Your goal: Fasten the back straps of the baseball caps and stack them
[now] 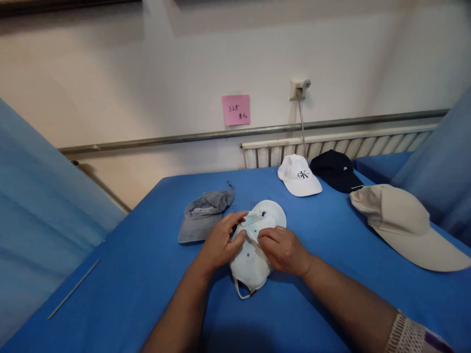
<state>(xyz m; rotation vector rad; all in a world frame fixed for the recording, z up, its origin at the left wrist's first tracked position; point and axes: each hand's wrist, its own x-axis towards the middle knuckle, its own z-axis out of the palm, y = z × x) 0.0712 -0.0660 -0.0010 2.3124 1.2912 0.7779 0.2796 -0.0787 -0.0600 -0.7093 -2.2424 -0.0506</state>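
A pale mint baseball cap lies on the blue-covered table in front of me, its brim pointing away and its back strap loop toward me. On the left side of its crown, my left hand has thumb and forefinger pressed to the fabric. My right hand is closed, pinching the crown from the right. The crown looks creased between the two hands. Just left of my left hand sits a grey cap with a drawcord at its top.
A white cap and a black cap stand at the back right of the table. A large beige cap is at the right. One thin stick lies on the left. Behind are a radiator and a socket.
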